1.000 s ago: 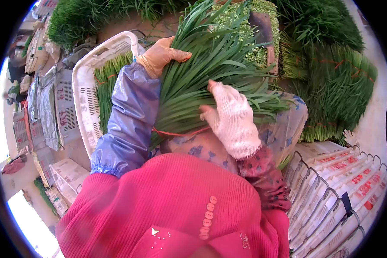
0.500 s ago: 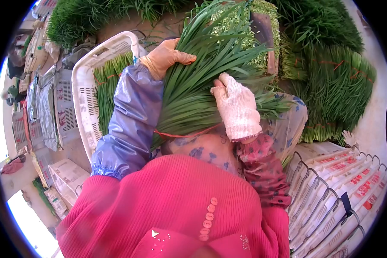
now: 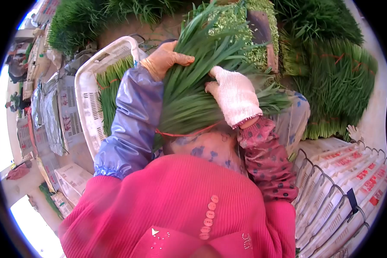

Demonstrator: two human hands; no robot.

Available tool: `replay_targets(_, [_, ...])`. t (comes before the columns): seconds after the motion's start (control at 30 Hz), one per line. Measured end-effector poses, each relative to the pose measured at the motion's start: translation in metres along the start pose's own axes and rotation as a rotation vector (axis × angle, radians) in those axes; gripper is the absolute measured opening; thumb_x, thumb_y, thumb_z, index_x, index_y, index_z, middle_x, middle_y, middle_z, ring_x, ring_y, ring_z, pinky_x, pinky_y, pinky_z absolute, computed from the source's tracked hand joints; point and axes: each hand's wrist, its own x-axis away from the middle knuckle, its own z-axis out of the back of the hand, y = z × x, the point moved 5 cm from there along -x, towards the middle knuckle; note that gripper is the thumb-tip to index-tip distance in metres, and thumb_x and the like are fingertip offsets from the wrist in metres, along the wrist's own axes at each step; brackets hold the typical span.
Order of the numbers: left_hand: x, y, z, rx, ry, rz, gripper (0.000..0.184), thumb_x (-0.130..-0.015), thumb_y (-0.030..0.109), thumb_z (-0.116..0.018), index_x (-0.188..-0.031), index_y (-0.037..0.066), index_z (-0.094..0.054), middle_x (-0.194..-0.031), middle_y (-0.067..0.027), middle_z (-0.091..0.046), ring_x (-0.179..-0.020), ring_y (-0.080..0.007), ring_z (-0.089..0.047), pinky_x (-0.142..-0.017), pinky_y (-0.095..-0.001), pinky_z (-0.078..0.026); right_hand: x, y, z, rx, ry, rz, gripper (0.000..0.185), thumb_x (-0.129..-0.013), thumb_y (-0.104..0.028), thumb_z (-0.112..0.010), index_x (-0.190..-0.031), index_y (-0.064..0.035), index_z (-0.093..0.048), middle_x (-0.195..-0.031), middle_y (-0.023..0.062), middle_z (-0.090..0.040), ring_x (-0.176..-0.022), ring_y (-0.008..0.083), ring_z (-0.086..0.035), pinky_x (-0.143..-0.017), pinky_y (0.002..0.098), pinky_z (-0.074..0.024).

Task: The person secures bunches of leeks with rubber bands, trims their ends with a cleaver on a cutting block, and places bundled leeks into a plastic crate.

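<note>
A large bunch of long green leaves (image 3: 189,94) lies across my lap, with a red band (image 3: 189,134) by its lower edge. My left hand (image 3: 165,59), in a tan glove, is wrapped round the bunch's left side, thumb on top of the leaves. My right hand (image 3: 234,94), in a white knitted glove, rests on the right part of the bunch with its fingers curled into the leaves; the fingertips are partly hidden. Some leaves between the hands are blurred.
A white basket (image 3: 88,99) with banded green bundles (image 3: 112,86) stands at the left. Behind lie cut pieces (image 3: 266,8) and a dark blade (image 3: 259,28). Tied bundles (image 3: 337,81) are stacked at the right, above white crates (image 3: 339,185). An empty glove (image 3: 354,132) lies near them.
My right hand has moved up over the leaves since the first frame. My left hand has shifted slightly right and stays on the bunch. The view has moved a little.
</note>
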Motion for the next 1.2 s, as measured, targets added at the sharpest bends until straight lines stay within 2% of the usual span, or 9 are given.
replay_targets(0.13, [0.006,0.022,0.003,-0.68,0.161,-0.074,0.036,-0.075,0.013,-0.081,-0.107,0.0,-0.073,-0.108,-0.0155,-0.073,-0.092,-0.0238,-0.069,-0.084,-0.0374,-0.055,0.003,-0.01,0.007,-0.042,0.024,0.106,0.021,-0.09,-0.023,-0.062,-0.102,-0.0061,-0.061,-0.089,0.0218,-0.065,-0.089,0.0429,-0.061,-0.077,0.0516,-0.0477])
replay_targets(0.3, [-0.051,-0.043,0.018,-0.359,0.081,-0.195,0.053,-0.067,0.019,-0.086,-0.111,-0.005,-0.068,-0.097,-0.0192,-0.073,-0.088,-0.0257,-0.071,-0.077,-0.0373,-0.056,0.005,-0.018,0.002,0.488,0.153,0.405,0.016,-0.079,-0.016,-0.074,-0.09,-0.011,-0.064,-0.082,0.0107,-0.062,-0.081,0.0331,-0.063,-0.068,0.0457,-0.0506])
replay_targets(0.37, [-0.033,-0.028,0.001,-0.119,0.129,-0.015,0.057,-0.063,-0.004,-0.083,-0.118,-0.006,-0.065,-0.098,-0.0168,-0.073,-0.088,-0.0252,-0.07,-0.071,-0.0432,-0.059,0.008,-0.039,0.02,0.54,0.206,0.543,0.018,-0.072,-0.017,-0.077,-0.083,-0.0106,-0.064,-0.083,0.0083,-0.059,-0.081,0.0318,-0.06,-0.069,0.0448,-0.0498])
replay_targets(0.57, [-0.036,-0.029,-0.012,-0.156,0.089,-0.038,0.063,-0.061,-0.006,-0.081,-0.122,-0.005,-0.062,-0.099,-0.0158,-0.071,-0.085,-0.0243,-0.07,-0.069,-0.042,-0.059,0.027,-0.104,0.037,0.175,-0.064,0.929,0.016,-0.066,-0.013,-0.075,-0.074,-0.0093,-0.061,-0.087,0.0059,-0.064,-0.086,0.0292,-0.062,-0.074,0.0417,-0.0482])
replay_targets(0.7, [-0.023,-0.013,-0.018,-0.752,0.066,-0.104,0.054,-0.078,0.028,-0.08,-0.126,0.008,-0.064,-0.105,-0.0145,-0.073,-0.094,-0.0252,-0.071,-0.081,-0.0384,-0.053,0.016,-0.077,-0.002,-0.287,-0.139,0.619,0.007,-0.08,-0.003,-0.067,-0.086,-0.0018,-0.07,-0.091,0.0123,-0.071,-0.076,0.0252,-0.065,-0.067,0.0316,-0.0503])
replay_targets(0.8, [-0.024,-0.017,-0.022,-0.703,0.013,-0.121,0.071,-0.076,0.037,-0.081,-0.132,-0.001,-0.056,-0.116,-0.0221,-0.069,-0.108,-0.028,-0.067,-0.091,-0.0392,-0.051,0.006,-0.05,-0.014,-0.917,-0.085,-0.005,0.013,-0.086,-0.002,-0.058,-0.085,0.0039,-0.069,-0.08,0.0079,-0.07,-0.071,0.0146,-0.063,-0.068,0.0273,-0.0512])
replay_targets(0.97, [-0.063,-0.052,-0.029,-0.462,-0.053,-0.163,0.076,-0.079,0.042,-0.078,-0.132,-0.008,-0.055,-0.12,-0.0231,-0.068,-0.113,-0.0275,-0.065,-0.097,-0.041,-0.05,-0.003,-0.062,0.008,-0.725,-0.409,-0.072,0.021,-0.086,-0.016,-0.06,-0.083,0.0012,-0.071,-0.076,0.0089,-0.07,-0.067,0.0153,-0.062,-0.068,0.0275,-0.0509])
replay_targets(1.03, [-0.032,-0.028,-0.051,-0.764,-0.172,-0.058,0.07,-0.091,0.048,-0.07,-0.141,0.004,-0.049,-0.12,-0.0228,-0.067,-0.111,-0.0286,-0.066,-0.091,-0.0406,-0.05,0.0,-0.098,0.03,0.038,-0.609,-0.038,0.023,-0.086,-0.021,-0.061,-0.083,0.0,-0.072,-0.074,0.0077,-0.069,-0.067,0.0152,-0.062,-0.066,0.0289,-0.0499])
replay_targets(1.2, [-0.033,-0.035,-0.056,-0.661,-0.233,-0.156,0.064,-0.089,0.04,-0.072,-0.14,0.005,-0.053,-0.116,-0.0214,-0.069,-0.111,-0.0336,-0.065,-0.095,-0.0408,-0.049,0.007,-0.073,0.03,-0.003,-1.163,-0.008,0.023,-0.085,-0.02,-0.065,-0.093,0.0013,-0.07,-0.078,0.0041,-0.068,-0.075,0.0112,-0.064,-0.07,0.0268,-0.0516])
